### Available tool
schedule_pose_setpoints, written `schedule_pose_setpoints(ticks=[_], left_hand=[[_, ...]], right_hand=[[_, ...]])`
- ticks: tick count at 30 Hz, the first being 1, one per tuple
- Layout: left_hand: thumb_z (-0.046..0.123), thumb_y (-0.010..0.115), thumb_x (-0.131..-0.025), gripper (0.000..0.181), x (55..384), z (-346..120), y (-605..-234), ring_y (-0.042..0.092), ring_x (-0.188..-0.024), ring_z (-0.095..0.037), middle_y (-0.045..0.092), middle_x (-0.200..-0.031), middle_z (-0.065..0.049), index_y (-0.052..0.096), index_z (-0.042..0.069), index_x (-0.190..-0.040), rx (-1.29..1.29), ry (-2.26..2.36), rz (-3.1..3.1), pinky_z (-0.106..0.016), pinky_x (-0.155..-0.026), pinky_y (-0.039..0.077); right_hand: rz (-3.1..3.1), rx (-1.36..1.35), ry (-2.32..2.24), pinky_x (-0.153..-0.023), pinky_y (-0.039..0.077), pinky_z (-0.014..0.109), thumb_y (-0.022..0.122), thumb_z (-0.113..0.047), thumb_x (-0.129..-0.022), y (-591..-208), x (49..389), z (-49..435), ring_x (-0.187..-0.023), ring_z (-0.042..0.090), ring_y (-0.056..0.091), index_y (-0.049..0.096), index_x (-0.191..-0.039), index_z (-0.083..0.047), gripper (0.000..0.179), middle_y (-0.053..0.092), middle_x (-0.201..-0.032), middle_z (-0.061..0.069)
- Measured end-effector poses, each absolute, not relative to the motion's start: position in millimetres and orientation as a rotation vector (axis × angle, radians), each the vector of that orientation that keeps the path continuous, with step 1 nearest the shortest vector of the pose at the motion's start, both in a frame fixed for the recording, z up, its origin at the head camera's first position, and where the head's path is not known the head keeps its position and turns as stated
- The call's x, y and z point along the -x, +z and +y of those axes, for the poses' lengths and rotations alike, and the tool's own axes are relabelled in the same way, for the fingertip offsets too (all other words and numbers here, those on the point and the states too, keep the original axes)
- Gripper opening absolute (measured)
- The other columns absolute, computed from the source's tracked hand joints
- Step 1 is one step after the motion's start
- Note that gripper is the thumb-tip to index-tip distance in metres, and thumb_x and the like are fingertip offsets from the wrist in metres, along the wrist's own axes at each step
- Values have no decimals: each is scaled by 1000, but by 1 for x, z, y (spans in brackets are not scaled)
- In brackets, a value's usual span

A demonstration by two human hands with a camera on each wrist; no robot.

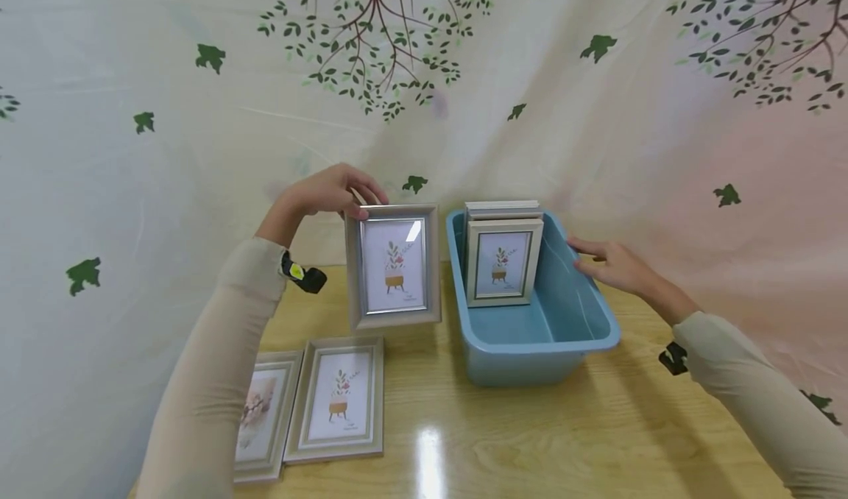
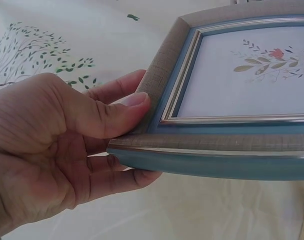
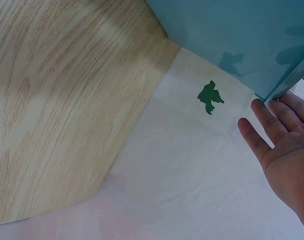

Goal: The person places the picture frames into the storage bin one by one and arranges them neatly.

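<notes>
My left hand [image 1: 334, 190] grips the upper left corner of a picture frame [image 1: 433, 263] with a grey-beige border and a potted-plant print. The frame is upright, left of a blue plastic bin [image 1: 530, 359]. In the left wrist view, the thumb lies on the front of the picture frame [image 2: 159, 80], with fingers behind and along its edge. My right hand [image 1: 612, 263] holds the bin's right rim; the right wrist view shows fingers of the hand [image 3: 292, 155] below the rim and a fingertip on the rim's other side. Inside the bin, several frames [image 1: 472, 263] stand at the back.
Two more picture frames lie on the wooden table [image 1: 503, 440]: a plant print frame [image 1: 374, 396] and, left of it, a flower picture frame [image 1: 288, 396] partly hidden by the left sleeve. Behind the table hangs a pale cloth [image 1: 199, 153] with leaf and branch prints.
</notes>
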State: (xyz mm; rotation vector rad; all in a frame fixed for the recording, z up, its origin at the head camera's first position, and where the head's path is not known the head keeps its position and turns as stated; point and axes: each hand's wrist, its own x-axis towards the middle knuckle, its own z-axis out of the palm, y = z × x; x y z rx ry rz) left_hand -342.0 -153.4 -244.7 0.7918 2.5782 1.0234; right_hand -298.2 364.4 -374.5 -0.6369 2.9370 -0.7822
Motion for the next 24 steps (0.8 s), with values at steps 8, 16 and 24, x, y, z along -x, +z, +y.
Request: schedule_pose_setpoints(ticks=[8, 16, 24], left_hand=[[-6, 67, -89, 32, 339, -148, -229, 67, -101, -28, 73, -118, -19, 72, 3, -119, -842, 1034, 2599, -31, -71, 55], [-6, 66, -88, 33, 334, -147, -215, 67, -107, -32, 72, -118, -20, 72, 2, -120, -855, 1105, 2635, -29, -76, 56], [-7, 63, -90, 31, 327, -147, -205, 68, -104, -29, 73, -116, -18, 73, 1, -118, -825, 1145, 2683, -27, -76, 57]], right_hand=[[2931, 630, -802, -101, 46, 69, 55, -25, -105, -376, 297, 367, -133, 52, 51, 37, -156, -5, 57, 40, -155, 27], [2926, 638, -807, -102, 45, 70, 55, -26, -106, -378, 297, 368, -134, 53, 49, 36, -156, -4, 58, 39, -156, 27], [2921, 638, -811, -102, 46, 69, 55, -27, -106, -378, 300, 369, -134, 52, 50, 37, -156, -6, 58, 39, -156, 27]])
